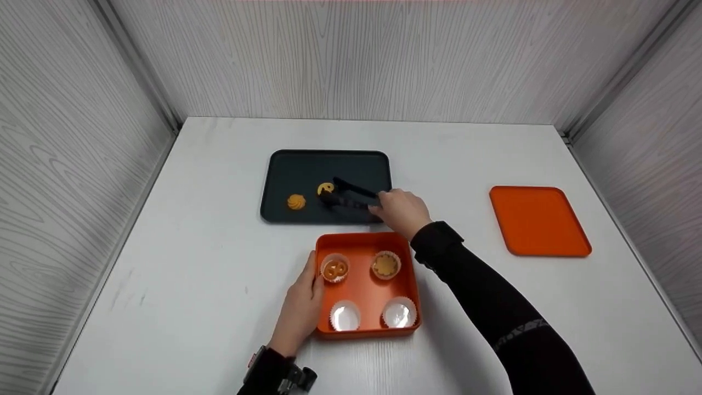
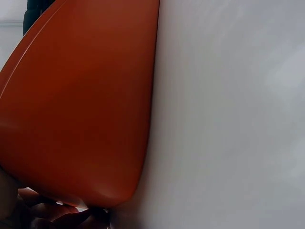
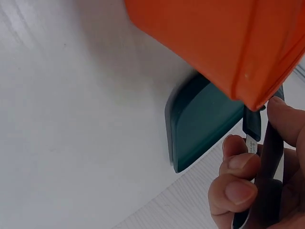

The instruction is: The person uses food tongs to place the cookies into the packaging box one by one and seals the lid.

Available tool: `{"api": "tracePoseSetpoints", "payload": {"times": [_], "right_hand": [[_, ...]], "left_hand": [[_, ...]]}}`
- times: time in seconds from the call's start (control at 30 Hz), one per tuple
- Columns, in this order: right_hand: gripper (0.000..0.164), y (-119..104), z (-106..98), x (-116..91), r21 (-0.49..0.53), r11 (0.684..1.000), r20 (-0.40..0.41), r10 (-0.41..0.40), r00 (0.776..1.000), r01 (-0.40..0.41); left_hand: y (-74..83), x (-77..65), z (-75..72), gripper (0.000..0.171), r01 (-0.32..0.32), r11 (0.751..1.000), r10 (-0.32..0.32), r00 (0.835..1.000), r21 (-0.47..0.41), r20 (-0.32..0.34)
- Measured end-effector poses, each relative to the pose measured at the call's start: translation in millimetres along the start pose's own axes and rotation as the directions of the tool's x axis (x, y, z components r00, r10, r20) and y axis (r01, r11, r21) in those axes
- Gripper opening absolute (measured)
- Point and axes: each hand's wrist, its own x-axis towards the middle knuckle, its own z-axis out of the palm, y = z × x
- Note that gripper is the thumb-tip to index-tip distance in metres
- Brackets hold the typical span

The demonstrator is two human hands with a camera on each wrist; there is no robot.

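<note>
My right hand [image 1: 405, 211] holds dark tongs [image 1: 354, 189] by their handle end, fingers curled round it in the right wrist view. The tong tips reach over a dark green tray [image 1: 274, 164], close by a round cookie with holes [image 1: 326, 187]; whether they pinch it I cannot tell. A swirled cookie [image 1: 296, 202] lies to its left. My left hand [image 1: 300, 307] grips the left wall of an orange box [image 1: 364, 241]. Inside, one paper cup holds a pretzel-shaped cookie [image 1: 335, 269], another a flower-shaped cookie [image 1: 385, 265]. Two front cups [image 1: 345, 316] hold nothing.
A flat orange lid or tray [image 1: 540, 219] lies on the white table [image 1: 181, 247] at the right. Pale wood-grain panels [image 1: 351, 60] enclose the table at the back and both sides. The box stands just in front of the dark tray.
</note>
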Motion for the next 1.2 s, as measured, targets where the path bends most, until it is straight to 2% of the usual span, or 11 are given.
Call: {"api": "tracePoseSetpoints", "payload": {"times": [0.43, 0.73, 1.07, 1.2], "right_hand": [[0.030, -14, 6, 14, -0.007, 0.999, 0.031, 0.051, 0.998, -0.051], [0.027, -9, 8, 13, -0.022, 1.000, -0.042, 0.008, 0.999, -0.009], [0.027, 11, 4, -4, -0.045, 0.996, -0.141, -0.079, 0.987, 0.074], [0.026, 18, -1, -10, -0.053, 0.996, -0.158, -0.079, 0.984, 0.072]], "left_hand": [[-0.1, -0.2, -1.3, 0.060, -0.002, 1.000, 0.002, 1.000, 0.012, -0.007], [1.3, 0.7, -1.2, 0.060, -0.006, 1.000, 0.006, 1.000, 0.003, -0.002], [0.5, -0.4, -0.7, 0.059, -0.045, 0.999, 0.045, 0.999, 0.028, -0.017], [0.4, -0.3, -0.5, 0.060, -0.034, 0.999, 0.034, 0.999, 0.034, -0.017]]}}
